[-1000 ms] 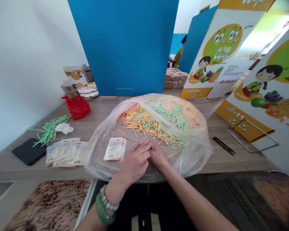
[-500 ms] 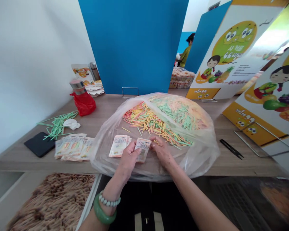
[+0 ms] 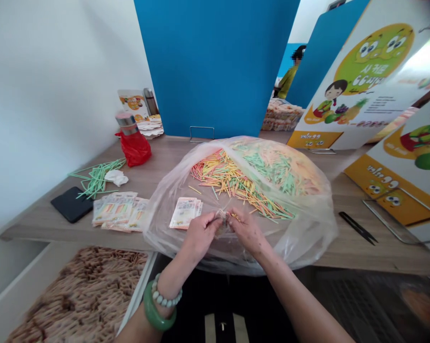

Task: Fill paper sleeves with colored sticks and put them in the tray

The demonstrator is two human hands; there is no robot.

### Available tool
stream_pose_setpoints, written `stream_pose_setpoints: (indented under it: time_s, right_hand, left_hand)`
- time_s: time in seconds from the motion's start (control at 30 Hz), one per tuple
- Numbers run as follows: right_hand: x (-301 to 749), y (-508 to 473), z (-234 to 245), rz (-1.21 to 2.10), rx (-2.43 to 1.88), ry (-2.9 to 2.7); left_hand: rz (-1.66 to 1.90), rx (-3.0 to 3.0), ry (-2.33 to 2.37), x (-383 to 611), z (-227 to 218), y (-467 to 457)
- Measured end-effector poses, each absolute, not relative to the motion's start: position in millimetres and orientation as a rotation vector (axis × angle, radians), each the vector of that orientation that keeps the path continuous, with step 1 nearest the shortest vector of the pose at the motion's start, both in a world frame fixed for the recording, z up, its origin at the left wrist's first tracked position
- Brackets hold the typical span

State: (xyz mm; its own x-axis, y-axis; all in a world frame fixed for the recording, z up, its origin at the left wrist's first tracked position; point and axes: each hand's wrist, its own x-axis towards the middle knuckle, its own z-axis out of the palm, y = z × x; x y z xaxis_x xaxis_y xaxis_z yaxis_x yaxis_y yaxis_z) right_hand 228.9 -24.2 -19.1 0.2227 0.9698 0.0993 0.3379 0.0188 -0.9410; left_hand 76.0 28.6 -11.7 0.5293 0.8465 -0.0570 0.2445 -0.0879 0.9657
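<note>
My left hand is closed on a small printed packet, which is bent and mostly hidden by my fingers. My right hand pinches the same packet's edge from the other side, with a few short yellow sticks tucked in its fingers. Left of my hands lies a small stack of flat packets on a clear plastic bag. Beyond my hands, the bag holds a heap of thin coloured sticks, in yellow, pink and green.
More packets lie at left beside a dark phone-like slab, green sticks and a crumpled tissue. A red bag stands behind. Black tweezers rest at right. A filled drawer or bin sits below.
My hands have come together at the packet, which was held flat and facing me and is now bent between my fingers. The view has shifted slightly left.
</note>
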Motion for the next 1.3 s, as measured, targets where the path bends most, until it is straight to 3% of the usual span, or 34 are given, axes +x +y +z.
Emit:
stream_pose_setpoints:
  time_s: [0.2,0.4,0.57,0.7,0.97,1.3]
  right_hand:
    - [232.6,-26.7,-19.4,0.797,-1.519,-1.321]
    - [232.1,-24.3,-30.1,0.932,-1.395,-1.054]
    - [235.0,-24.5,-51.7,0.802,-1.397,-1.039]
    - [237.1,-24.3,-55.0,0.773,-1.464,-1.255]
    - [246.3,-29.3,-42.5,0.724,-1.409,-1.083]
    - [219.1,-30.4,-9.4,0.783,-1.214,-0.995]
  left_hand:
    - [0.656,1.692,1.032,75.2,-10.5,33.4]
    - [0.639,1.322,1.003,72.2,-21.3,35.4]
    - [0.699,1.229,1.013,67.6,-29.7,37.2]
    - [0.682,1.404,0.91,66.3,-28.2,37.5]
    - [0.628,1.957,1.06,54.3,-30.6,38.7]
    - [0.652,1.38,1.033,57.2,-21.9,29.4]
